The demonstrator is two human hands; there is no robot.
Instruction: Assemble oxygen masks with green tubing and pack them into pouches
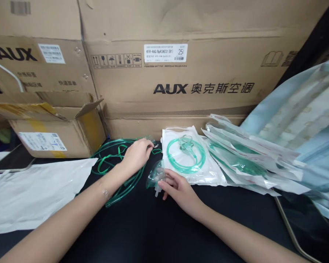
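My right hand (178, 186) has its thumb and fingers closed on a clear oxygen mask (155, 174) with a pale connector at its lower end, just above the dark table. Up and to the left, my left hand (137, 155) is closed, its fingertips pinched at a small pale piece. A bright green elastic strap (105, 162) shows to the left of this hand, and a bit of green cord shows by its fingertips. Coiled green tubing (126, 188) lies beneath the left hand and wrist. What exactly the left fingers grip is hidden.
A packaged oxygen mask with coiled tubing (185, 170) lies right of my hands, beside a stack of similar packs (252, 160). An open cardboard box (63, 135) and white packaging (38, 190) are left. Large cartons (208, 29) stand behind; a phone-like device (307, 223) lies front right.
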